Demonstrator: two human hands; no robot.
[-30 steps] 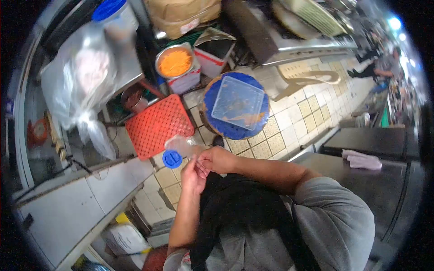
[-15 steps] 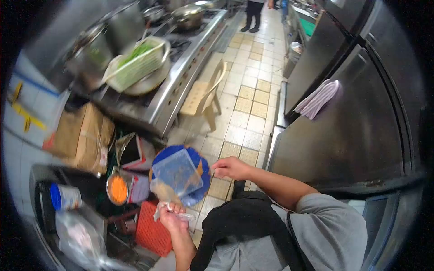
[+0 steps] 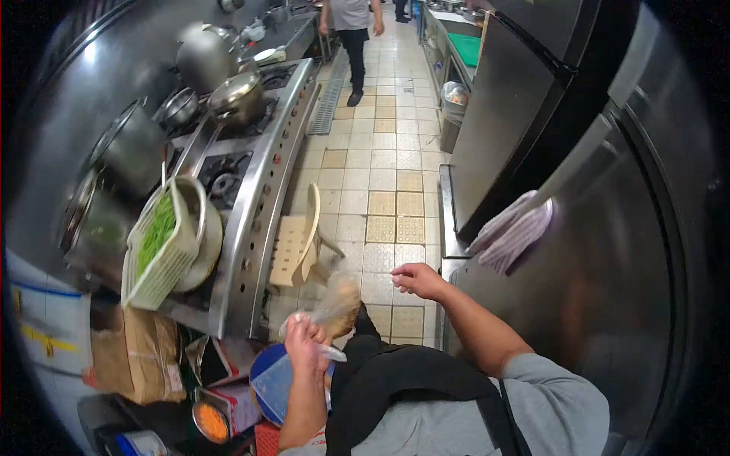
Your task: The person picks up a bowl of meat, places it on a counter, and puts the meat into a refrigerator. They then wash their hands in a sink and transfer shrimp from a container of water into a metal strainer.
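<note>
My left hand (image 3: 306, 340) is closed around the gathered top of a clear plastic bag (image 3: 344, 304) with something brownish inside. The bag hangs over the floor beside a beige plastic chair (image 3: 298, 245). To the right, my right hand (image 3: 417, 281) is raised above the tiles with its fingers slightly bent and apart, holding nothing. Below my left forearm, a blue round container (image 3: 262, 376) with a clear lid on it is partly hidden.
A long stove (image 3: 255, 205) on the left bears pots and a white basket (image 3: 163, 258) of greens. Steel refrigerators line the right, with a striped cloth (image 3: 517, 232) on a handle. Another person (image 3: 353, 45) stands up the aisle. A bowl of orange food (image 3: 211, 422) is at lower left.
The view has swung up the aisle. My left hand has lifted the bag away from the blue container, toward the chair. The other person now appears nearer and further left.
</note>
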